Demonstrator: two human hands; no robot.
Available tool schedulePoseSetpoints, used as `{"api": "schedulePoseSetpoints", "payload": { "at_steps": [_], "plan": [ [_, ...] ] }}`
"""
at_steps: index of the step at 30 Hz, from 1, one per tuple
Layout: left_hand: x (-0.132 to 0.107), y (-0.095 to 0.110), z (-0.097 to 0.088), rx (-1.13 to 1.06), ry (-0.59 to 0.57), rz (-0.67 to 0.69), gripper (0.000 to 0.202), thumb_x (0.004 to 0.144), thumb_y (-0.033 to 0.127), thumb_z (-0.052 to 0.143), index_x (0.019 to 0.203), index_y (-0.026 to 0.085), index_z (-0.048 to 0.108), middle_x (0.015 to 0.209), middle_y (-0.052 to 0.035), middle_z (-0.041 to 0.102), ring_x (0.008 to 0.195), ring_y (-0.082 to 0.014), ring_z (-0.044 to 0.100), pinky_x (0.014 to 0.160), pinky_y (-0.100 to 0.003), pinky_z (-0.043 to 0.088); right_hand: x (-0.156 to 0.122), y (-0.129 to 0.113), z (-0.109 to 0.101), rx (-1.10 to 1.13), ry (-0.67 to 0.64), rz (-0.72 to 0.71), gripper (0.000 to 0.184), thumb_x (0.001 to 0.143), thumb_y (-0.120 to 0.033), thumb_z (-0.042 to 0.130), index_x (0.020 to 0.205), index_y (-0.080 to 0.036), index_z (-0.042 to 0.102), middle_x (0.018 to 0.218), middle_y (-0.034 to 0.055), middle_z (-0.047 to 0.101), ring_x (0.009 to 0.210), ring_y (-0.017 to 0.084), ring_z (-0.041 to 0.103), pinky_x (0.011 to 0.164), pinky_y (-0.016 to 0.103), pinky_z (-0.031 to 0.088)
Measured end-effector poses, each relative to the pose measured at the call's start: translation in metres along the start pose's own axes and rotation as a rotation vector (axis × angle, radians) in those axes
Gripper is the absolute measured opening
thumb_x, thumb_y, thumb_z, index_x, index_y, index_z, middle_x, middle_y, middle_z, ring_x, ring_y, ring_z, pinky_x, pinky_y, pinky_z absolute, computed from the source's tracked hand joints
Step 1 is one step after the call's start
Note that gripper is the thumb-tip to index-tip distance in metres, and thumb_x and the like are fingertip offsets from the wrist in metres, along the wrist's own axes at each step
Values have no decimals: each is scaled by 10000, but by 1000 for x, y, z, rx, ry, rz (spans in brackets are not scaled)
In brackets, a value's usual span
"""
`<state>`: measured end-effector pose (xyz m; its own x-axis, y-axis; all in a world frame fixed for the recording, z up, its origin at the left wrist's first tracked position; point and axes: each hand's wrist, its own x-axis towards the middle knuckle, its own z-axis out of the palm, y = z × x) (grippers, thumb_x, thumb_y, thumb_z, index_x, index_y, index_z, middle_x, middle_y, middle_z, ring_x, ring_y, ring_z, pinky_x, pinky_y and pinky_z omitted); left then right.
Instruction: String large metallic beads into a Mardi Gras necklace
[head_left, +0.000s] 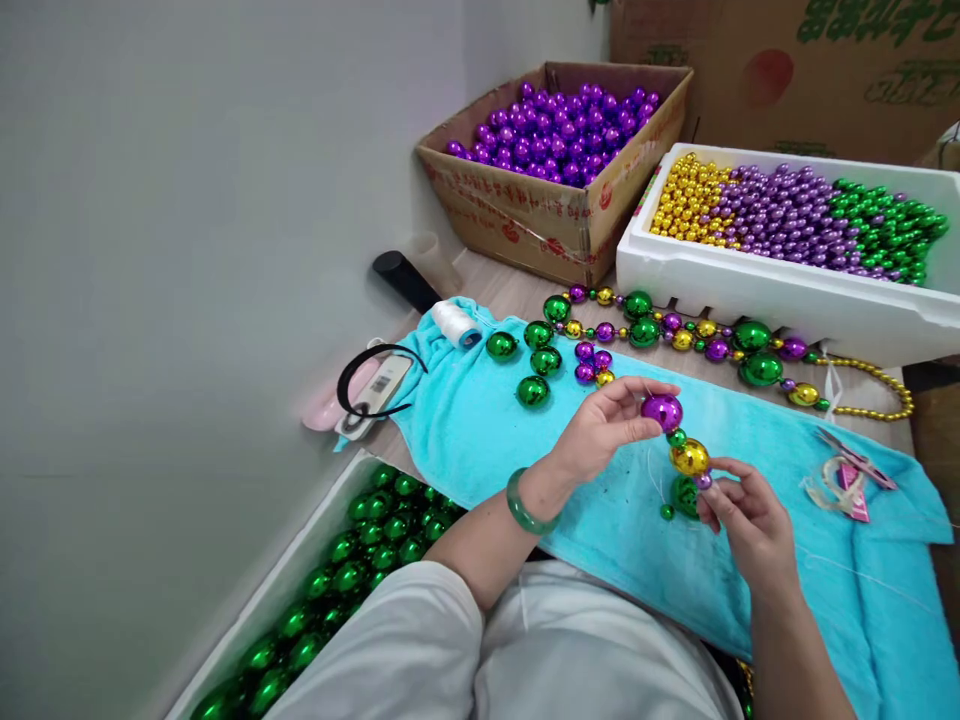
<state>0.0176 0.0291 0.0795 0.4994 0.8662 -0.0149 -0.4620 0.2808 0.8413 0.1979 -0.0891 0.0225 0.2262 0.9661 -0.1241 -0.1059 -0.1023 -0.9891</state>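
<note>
My left hand [604, 428] pinches a purple bead [662, 410] at the top of a short strand. Below it on the same strand hang a small green bead, a gold bead [689, 457] and a large green bead [684, 494]. My right hand [750, 520] is closed in a pinch at the strand's lower part, next to the gold bead, with thin white thread trailing from it. A green bangle [525, 507] circles my left wrist. Both hands work over a turquoise towel [480, 430]. A finished strand of beads [675, 335] lies along the towel's far edge.
A cardboard box of purple beads [559, 215] stands at the back. A white foam box [780, 290] holds gold, purple and green beads. A tray of large green beads [352, 570] sits at lower left. A thread spool [457, 325], a black headband [371, 380] and scissors [855, 465] lie nearby.
</note>
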Motion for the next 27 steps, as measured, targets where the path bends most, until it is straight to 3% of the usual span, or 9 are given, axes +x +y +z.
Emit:
{"api": "schedulePoseSetpoints", "payload": {
  "at_steps": [3, 6, 9, 12, 15, 19, 23, 27],
  "plan": [
    [1, 6, -4, 74, 90, 20, 249, 781, 397, 718, 901, 182, 747, 1056, -96, 708, 911, -176, 644, 779, -288, 503, 2, -3, 1, 50, -8, 6, 253, 819, -326, 675, 1020, -188, 607, 617, 2, 638, 513, 132, 564, 440, 243, 427],
    [0, 20, -12, 260, 140, 155, 188, 791, 373, 707, 829, 199, 767, 1054, -79, 705, 996, -197, 627, 825, -302, 497, 10, -6, 7, -5, -65, 18, 247, 819, -373, 657, 976, -183, 638, 668, 28, 677, 518, 139, 581, 436, 251, 429],
    [-2, 40, -17, 454, 120, 269, 142, 809, 330, 688, 805, 216, 773, 971, -60, 711, 967, -192, 624, 825, -310, 495, 20, -13, 17, -278, -130, -15, 283, 807, -381, 652, 1013, -190, 686, 749, 36, 700, 547, 130, 572, 480, 258, 441],
    [-4, 54, -15, 628, 51, 268, 109, 806, 272, 687, 779, 211, 773, 845, -51, 713, 862, -178, 629, 797, -309, 491, 30, -26, 27, -472, -42, -115, 288, 789, -368, 662, 1015, -197, 714, 742, 17, 676, 559, 114, 538, 557, 267, 461],
    [-5, 57, -7, 736, -8, 243, 99, 808, 225, 681, 804, 195, 775, 811, -56, 711, 798, -165, 629, 778, -299, 480, 39, -42, 38, -324, -27, -133, 328, 782, -374, 654, 1048, -187, 699, 711, 5, 649, 563, 113, 533, 550, 259, 454],
    [-4, 56, 4, 739, -21, 309, 116, 829, 226, 661, 835, 189, 770, 816, -47, 708, 781, -145, 632, 776, -283, 489, 49, -54, 57, -116, -186, -77, 346, 747, -365, 672, 1046, -193, 684, 748, 9, 669, 538, 105, 536, 481, 237, 415],
    [-2, 61, 9, 653, 68, 431, 162, 834, 324, 666, 850, 188, 753, 773, -31, 699, 709, -118, 625, 682, -247, 510, 55, -53, 67, -164, -248, -20, 231, 752, -377, 661, 839, -167, 705, 670, 13, 656, 487, 92, 502, 458, 230, 392],
    [-2, 66, 12, 651, 92, 499, 236, 848, 394, 644, 875, 178, 735, 751, -23, 688, 639, -90, 609, 583, -208, 497, 54, -55, 69, -199, -312, -41, 208, 745, -355, 679, 818, -162, 712, 688, 19, 673, 489, 83, 483, 476, 233, 390]
  ]
}}
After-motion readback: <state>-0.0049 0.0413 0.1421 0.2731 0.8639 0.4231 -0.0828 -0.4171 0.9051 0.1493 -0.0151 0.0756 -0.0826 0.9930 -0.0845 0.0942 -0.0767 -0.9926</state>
